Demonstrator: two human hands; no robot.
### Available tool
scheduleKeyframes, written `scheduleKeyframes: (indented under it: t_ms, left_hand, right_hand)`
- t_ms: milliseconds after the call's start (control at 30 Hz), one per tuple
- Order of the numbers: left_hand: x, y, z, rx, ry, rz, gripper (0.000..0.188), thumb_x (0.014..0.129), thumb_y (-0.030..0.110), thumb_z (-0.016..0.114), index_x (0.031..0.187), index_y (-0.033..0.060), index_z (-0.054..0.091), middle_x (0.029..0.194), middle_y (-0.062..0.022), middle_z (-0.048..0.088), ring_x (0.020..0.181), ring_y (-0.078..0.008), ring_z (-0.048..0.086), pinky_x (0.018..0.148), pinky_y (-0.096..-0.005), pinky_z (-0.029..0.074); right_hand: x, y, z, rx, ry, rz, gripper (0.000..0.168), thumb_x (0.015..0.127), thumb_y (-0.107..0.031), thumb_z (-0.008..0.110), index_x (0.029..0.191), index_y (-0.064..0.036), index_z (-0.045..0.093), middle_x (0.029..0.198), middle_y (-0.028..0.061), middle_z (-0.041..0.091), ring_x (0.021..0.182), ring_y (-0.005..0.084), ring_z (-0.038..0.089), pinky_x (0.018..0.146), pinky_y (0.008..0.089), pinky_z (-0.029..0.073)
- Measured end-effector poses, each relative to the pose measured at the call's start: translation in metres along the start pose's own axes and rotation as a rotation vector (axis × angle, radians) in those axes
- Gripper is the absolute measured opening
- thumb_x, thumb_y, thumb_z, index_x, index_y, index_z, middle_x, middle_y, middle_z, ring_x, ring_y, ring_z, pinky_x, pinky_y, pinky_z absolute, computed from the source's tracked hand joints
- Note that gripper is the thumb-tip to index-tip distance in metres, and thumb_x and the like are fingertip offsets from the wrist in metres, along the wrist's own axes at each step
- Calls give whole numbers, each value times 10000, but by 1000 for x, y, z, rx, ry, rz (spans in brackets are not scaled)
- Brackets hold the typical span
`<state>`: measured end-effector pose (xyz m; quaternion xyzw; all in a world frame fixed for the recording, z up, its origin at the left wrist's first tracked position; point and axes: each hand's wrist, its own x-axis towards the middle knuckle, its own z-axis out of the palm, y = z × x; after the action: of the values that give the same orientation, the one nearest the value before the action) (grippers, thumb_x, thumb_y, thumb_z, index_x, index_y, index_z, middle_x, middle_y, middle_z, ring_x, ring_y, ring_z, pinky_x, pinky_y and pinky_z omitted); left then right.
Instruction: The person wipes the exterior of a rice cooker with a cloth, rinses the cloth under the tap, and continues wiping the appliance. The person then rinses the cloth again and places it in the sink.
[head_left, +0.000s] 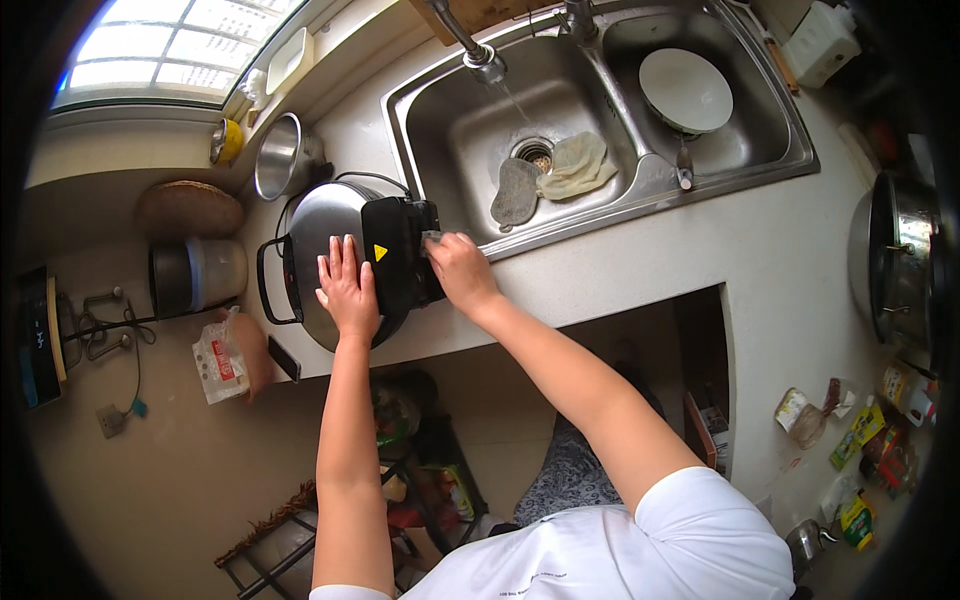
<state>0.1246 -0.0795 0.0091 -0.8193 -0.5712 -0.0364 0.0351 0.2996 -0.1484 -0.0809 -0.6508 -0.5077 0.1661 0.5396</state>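
My left hand lies flat on the round metal lid of an electric griddle, fingers slightly spread, holding nothing. The griddle stands on the counter left of the sink, with its black loop handle pointing left. On the black hinge housing there is a yellow warning triangle. At the right side of that housing, my right hand pinches a small greyish cloth or scrubber; most of it is hidden by the fingers.
Thin water runs from the faucet into the double sink. A grey scrubbing pad and a pale cloth lie near the drain. The right basin holds a white bowl. A phone rests at the counter edge; a steel pot stands behind the griddle.
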Motion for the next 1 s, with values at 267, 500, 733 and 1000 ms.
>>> scheduleKeyframes:
  t_ms: [267, 500, 733, 1000]
  left_hand:
    - [10, 4, 6, -56, 60, 54, 548, 1007, 434, 463, 1537, 308, 403, 1641, 14, 298, 1492, -373, 250, 1094, -729, 210]
    - [6, -2, 7, -56, 39, 35, 559, 1003, 404, 461, 1546, 290, 388, 1648, 13, 280, 1496, -371, 242, 1092, -726, 215]
    - [9, 0, 8, -61, 55, 63, 556, 1003, 400, 479, 1541, 287, 399, 1641, 5, 299, 1489, -363, 261, 1120, -683, 204]
    - [5, 3, 0, 38, 48, -21, 560, 980, 457, 507, 1517, 316, 427, 1627, 15, 321, 1482, -349, 271, 1089, -728, 227]
  right_hand:
    - [74, 24, 19, 3, 154, 27, 101, 886, -107, 622, 902, -42, 698, 875, 135, 649, 893, 329, 638, 796, 440, 542]
    - [-18, 2, -6, 89, -13, -32, 91, 856, -57, 588, 900, -43, 667, 879, 142, 616, 885, 336, 625, 795, 436, 546]
    - [67, 28, 17, -14, 63, -34, 128, 862, -87, 634, 955, -64, 719, 888, 126, 663, 905, 321, 641, 813, 431, 540]
    - [1, 9, -2, 16, -76, -69, 288, 832, -51, 671, 1118, -27, 696, 881, 137, 616, 892, 324, 624, 801, 427, 530]
